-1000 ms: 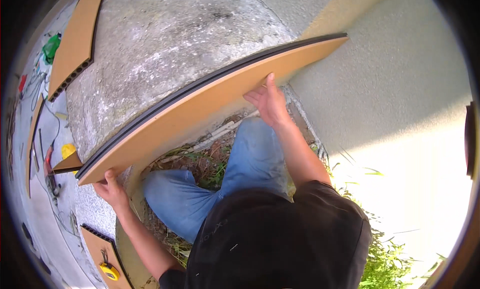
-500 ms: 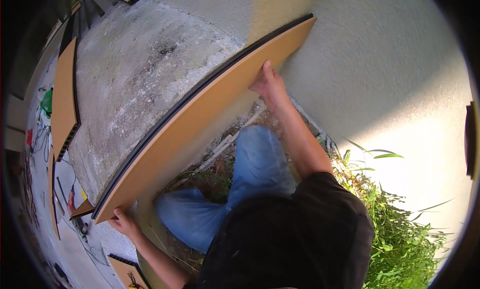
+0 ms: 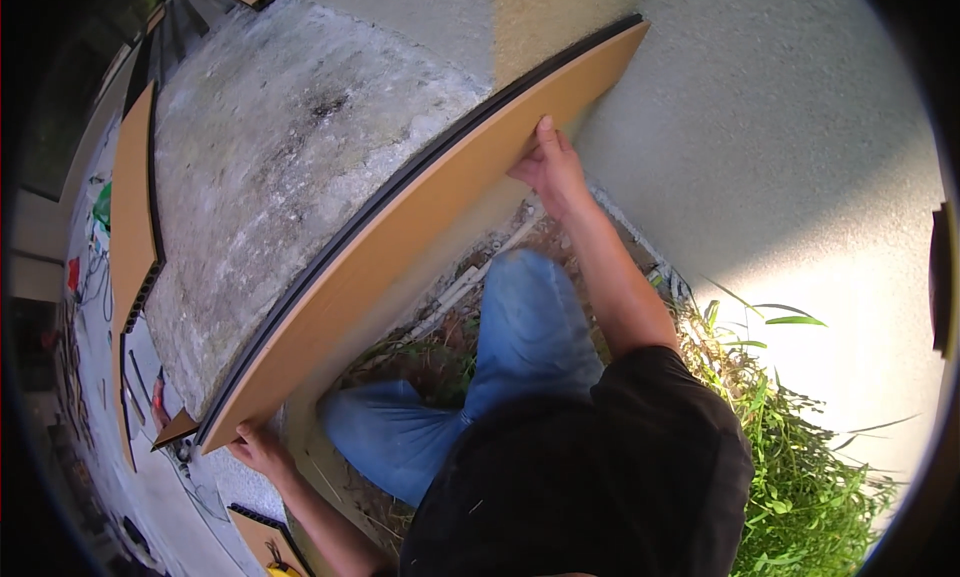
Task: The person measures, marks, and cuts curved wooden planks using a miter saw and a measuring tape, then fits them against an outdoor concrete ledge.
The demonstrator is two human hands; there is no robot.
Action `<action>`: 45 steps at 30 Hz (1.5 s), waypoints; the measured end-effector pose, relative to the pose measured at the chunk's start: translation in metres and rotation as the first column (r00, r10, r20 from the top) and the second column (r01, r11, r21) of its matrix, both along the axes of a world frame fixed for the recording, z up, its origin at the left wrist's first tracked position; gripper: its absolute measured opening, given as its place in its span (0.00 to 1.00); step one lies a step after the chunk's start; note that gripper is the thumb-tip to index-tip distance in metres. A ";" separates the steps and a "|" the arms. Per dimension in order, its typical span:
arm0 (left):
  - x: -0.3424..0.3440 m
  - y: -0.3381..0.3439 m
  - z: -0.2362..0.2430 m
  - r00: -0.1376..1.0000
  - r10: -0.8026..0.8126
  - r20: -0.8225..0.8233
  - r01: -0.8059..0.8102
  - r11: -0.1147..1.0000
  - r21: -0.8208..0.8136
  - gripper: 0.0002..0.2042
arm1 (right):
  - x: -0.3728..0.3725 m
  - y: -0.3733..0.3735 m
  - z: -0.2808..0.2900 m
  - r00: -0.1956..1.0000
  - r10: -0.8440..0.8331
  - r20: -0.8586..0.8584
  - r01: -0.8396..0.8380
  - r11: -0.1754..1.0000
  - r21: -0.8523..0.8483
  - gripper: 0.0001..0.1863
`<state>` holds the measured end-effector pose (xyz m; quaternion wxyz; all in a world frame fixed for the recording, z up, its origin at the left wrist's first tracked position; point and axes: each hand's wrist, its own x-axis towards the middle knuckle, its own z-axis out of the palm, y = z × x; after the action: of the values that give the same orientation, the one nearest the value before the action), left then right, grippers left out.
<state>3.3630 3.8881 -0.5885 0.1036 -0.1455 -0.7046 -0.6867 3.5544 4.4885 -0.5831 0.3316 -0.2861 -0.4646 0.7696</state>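
Note:
A long tan plank (image 3: 400,212) with a black grooved edge runs diagonally from lower left to upper right, along the edge of a concrete slab. Near the plank's lower left end, my left hand (image 3: 262,452) grips its near edge. My right hand (image 3: 553,172) holds it further up, the thumb on the tan face and the fingers partly hidden underneath. The plank's far right end reaches the plastered wall.
The rough concrete slab (image 3: 270,147) lies beyond the plank. Another tan plank (image 3: 133,202) rests at its left, near a red-handled tool (image 3: 159,395) and cables. A short board piece (image 3: 265,545) lies at lower left. Grass (image 3: 800,477) grows at right beside the wall (image 3: 760,127).
The view has shifted slightly, and the plank appears a little further right with both hands still on it. Neither hand has let go.

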 end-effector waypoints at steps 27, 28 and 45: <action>0.027 0.033 0.050 0.995 -0.006 0.099 -0.004 0.995 0.098 0.38 | -0.010 -0.046 0.019 0.994 -0.015 -0.110 0.003 0.994 -0.109 0.47; 0.026 0.034 0.051 0.995 -0.002 0.103 -0.009 0.994 0.111 0.38 | -0.009 -0.048 0.017 0.991 -0.021 -0.135 0.005 0.993 -0.120 0.49; 0.015 0.045 0.074 0.976 -0.103 0.190 0.079 0.989 0.129 0.34 | -0.004 -0.056 0.005 0.990 -0.117 -0.073 0.120 0.992 0.036 0.43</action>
<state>3.3776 3.9332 -0.5147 0.0107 -0.1026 -0.6613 -0.7430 3.5499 4.4329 -0.5779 0.3987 -0.2789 -0.4502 0.7487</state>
